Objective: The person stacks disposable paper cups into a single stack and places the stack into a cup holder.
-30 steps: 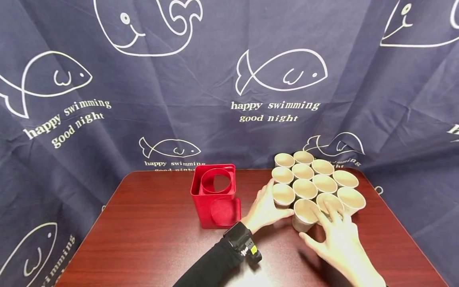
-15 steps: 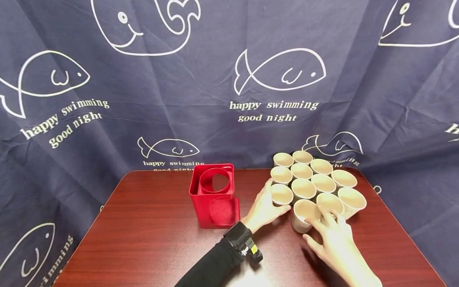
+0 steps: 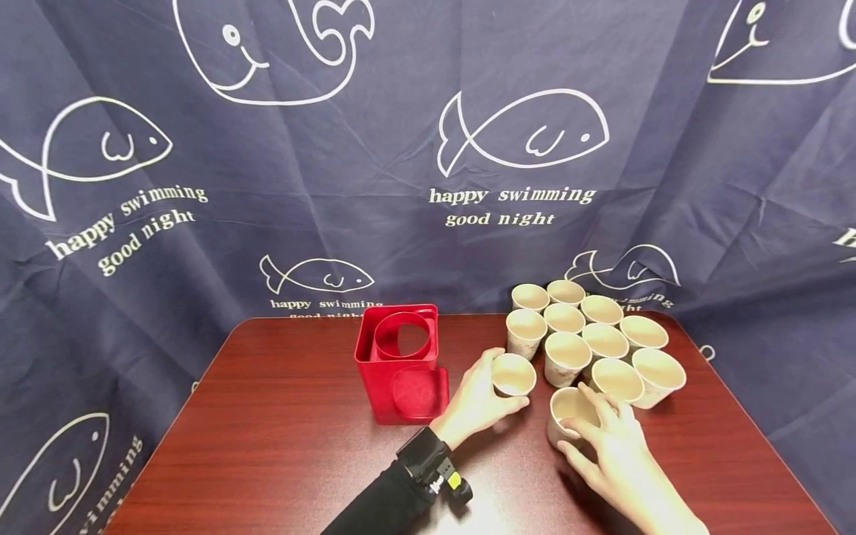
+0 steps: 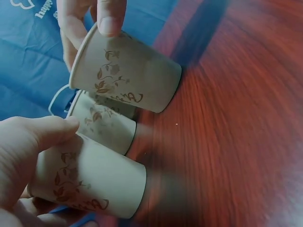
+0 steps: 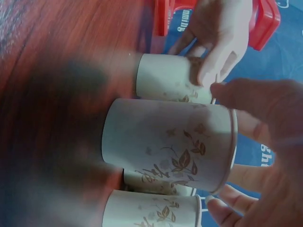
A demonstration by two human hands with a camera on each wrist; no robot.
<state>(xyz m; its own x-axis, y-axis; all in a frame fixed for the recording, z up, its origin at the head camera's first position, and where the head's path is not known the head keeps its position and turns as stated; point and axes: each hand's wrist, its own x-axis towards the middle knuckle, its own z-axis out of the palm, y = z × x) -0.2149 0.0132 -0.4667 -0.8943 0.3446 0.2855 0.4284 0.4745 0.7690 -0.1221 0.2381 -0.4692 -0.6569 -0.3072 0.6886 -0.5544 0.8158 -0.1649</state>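
A navy curtain printed with white fish and "happy swimming good night" hangs behind a dark red wooden table (image 3: 281, 446). Since a moment ago, two paper cups have come away from the cluster of cups (image 3: 595, 334) at the table's far right. The left hand (image 3: 476, 405) has drawn its cup (image 3: 513, 375) out toward the middle of the table, clear of the group; half a second earlier that cup stood tight against its neighbours. The fingers curl round its side with the thumb on the near wall, and the left wrist view shows the thumb pressed on the leaf-printed paper. The right hand (image 3: 611, 453) has likewise pulled its own cup (image 3: 568, 412) back toward the near edge, just apart from the rest; its fingers wrap the rim and wall, thumb low on the left side. The red cup holder (image 3: 401, 364) stands where it stood, just left of the left hand.
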